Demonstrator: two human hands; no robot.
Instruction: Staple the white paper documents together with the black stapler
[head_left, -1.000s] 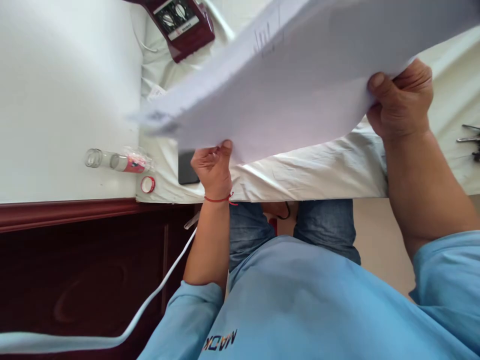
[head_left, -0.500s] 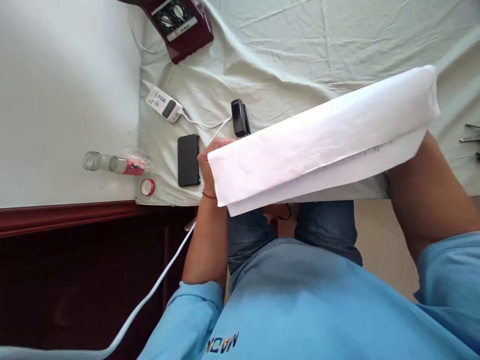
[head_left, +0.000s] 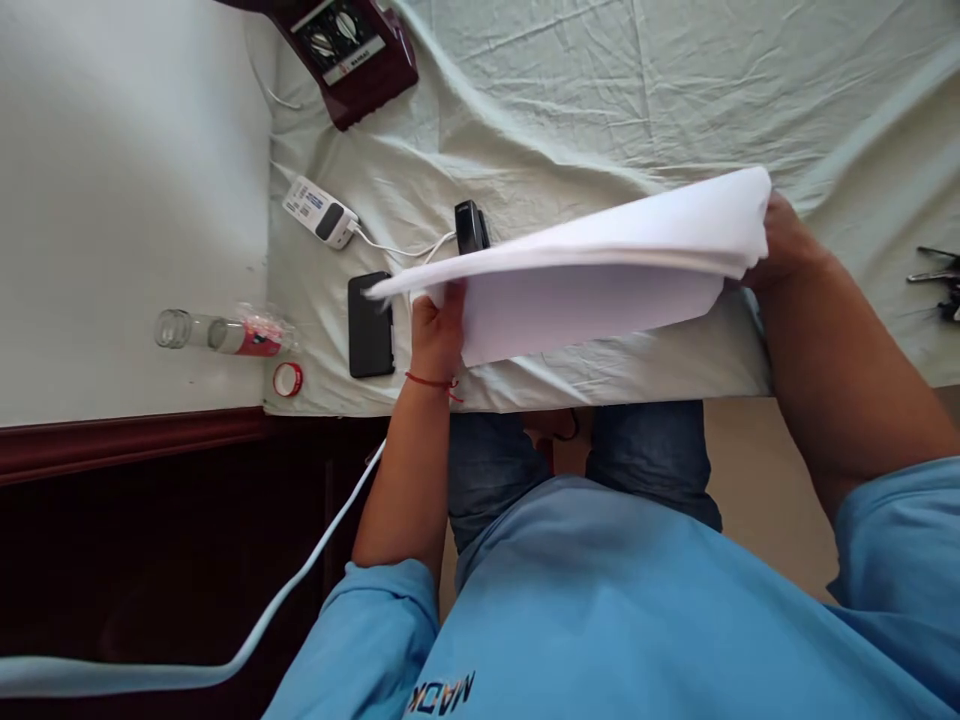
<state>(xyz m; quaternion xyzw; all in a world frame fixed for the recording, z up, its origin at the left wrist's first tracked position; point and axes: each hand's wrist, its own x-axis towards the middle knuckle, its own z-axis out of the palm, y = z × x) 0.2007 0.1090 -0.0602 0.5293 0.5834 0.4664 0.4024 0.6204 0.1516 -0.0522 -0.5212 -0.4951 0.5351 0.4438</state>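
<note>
White sheets of paper are held up above the cloth, seen nearly edge-on, with a lower flap hanging beneath the upper layer. Gripping them near their left end is my left hand, a red string round its wrist. My right hand is closed on the right end; its fingertips are hidden behind the paper. Just beyond the left part of the paper stands a black stapler, partly covered. A black phone-like slab lies left of my left hand, its top corner overlapped by the paper.
A white power bank with a cable lies at left. Against the wall are a glass bottle and a red cap or tape ring. A dark red appliance stands behind. Dark metal tools lie far right on the pale cloth.
The paper has tilted from showing its broad face to nearly edge-on, and its right end has moved left and down. Both hands now show more.
</note>
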